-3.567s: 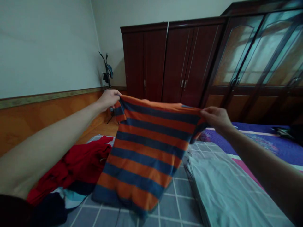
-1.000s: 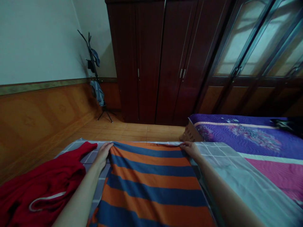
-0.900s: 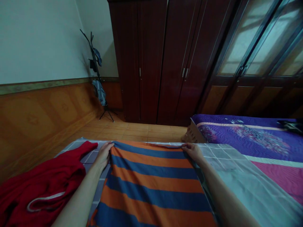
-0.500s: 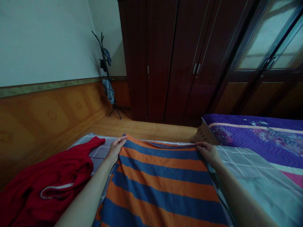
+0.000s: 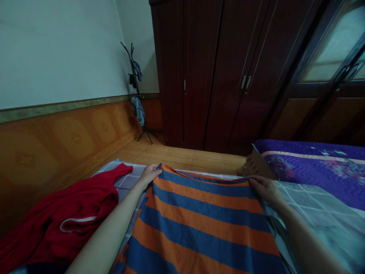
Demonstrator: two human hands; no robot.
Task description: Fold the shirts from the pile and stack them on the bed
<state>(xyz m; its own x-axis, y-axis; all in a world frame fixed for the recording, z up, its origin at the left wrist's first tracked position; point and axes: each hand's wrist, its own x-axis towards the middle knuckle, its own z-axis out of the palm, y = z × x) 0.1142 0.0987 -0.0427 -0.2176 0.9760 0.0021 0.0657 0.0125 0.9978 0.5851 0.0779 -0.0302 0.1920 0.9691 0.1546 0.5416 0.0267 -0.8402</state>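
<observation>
An orange and blue striped garment (image 5: 205, 217) is stretched out between my two hands above the bed. My left hand (image 5: 149, 175) pinches its far left corner. At the far right corner, the fingers of my right hand (image 5: 264, 187) are closed on the fabric. The far edge sags slightly between the two grips, with an opening showing along it. The garment's near end runs out of the bottom of the view. Left of my left forearm lies a crumpled red garment (image 5: 94, 205) with a white trim loop.
A grey checked sheet (image 5: 302, 205) covers the bed under the garment. A purple floral mattress (image 5: 308, 160) lies to the right. Beyond the tiled floor (image 5: 182, 154) stand a dark wardrobe (image 5: 199, 76) and a coat rack (image 5: 137, 76) with clothing on it.
The view has turned slightly left, so the room appears shifted right. Both hands still hold the striped garment's far corners; its far edge sags a little more.
</observation>
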